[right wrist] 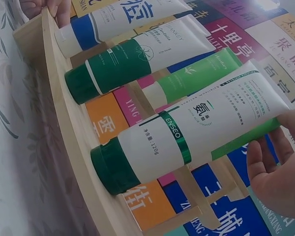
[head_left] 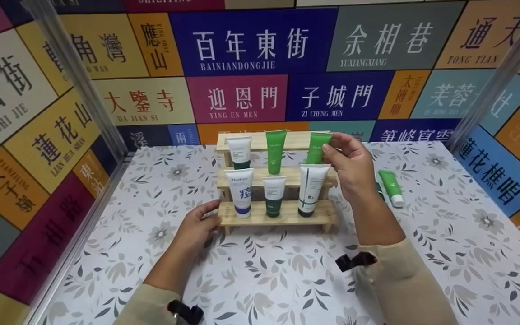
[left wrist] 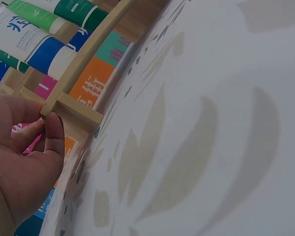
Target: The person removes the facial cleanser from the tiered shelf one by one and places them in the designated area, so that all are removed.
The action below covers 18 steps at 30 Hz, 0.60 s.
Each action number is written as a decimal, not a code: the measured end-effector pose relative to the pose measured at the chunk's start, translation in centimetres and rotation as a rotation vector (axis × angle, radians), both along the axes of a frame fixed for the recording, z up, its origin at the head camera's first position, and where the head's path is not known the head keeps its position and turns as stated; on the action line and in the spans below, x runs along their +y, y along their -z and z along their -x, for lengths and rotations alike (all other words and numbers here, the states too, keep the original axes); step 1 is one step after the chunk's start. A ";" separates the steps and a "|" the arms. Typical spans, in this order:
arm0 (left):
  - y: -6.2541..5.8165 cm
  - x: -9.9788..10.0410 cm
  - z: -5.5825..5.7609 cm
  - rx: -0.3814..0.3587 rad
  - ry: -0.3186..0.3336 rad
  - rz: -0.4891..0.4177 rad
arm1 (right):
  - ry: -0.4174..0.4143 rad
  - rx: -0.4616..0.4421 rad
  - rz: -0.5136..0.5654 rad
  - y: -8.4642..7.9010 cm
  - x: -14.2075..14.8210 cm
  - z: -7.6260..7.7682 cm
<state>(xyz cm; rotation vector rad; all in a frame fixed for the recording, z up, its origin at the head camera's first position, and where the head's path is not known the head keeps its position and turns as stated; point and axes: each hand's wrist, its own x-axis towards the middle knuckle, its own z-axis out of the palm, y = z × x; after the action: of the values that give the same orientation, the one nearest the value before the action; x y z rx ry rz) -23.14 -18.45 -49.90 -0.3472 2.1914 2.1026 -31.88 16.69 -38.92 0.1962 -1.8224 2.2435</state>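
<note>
A three-tier wooden display rack (head_left: 282, 220) stands on the table, and my left hand (head_left: 200, 221) pinches the left end of its lowest shelf. My right hand (head_left: 350, 164) holds a small green squeeze tube (head_left: 318, 146) by its upper right side, above the middle shelf. This tube's lower end is hidden behind a tall white tube (head_left: 313, 187). Also on the lowest shelf are a white tube with a blue cap (head_left: 242, 192) and a white-and-dark-green tube (head_left: 274, 196). Behind them stand another green tube (head_left: 276, 153) and a second white-and-dark-green tube (head_left: 239, 151).
Right of the rack, a green tube with a white cap (head_left: 391, 187) lies on the table. A dark green item (head_left: 380, 190) beside it is partly hidden by my right arm. Printed panels (head_left: 253, 40) wall the table (head_left: 151, 266) at the back and sides.
</note>
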 end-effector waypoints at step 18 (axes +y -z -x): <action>0.2 0.0 0.0 0.032 0.022 -0.024 | 0.180 0.130 0.160 0.0 2.4 -0.3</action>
<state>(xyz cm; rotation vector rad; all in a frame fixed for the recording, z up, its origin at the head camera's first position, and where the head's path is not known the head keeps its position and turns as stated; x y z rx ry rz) -23.14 -18.48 -50.10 -0.2886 2.1745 2.1356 -31.56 19.06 -38.88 0.1391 -1.5234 2.1834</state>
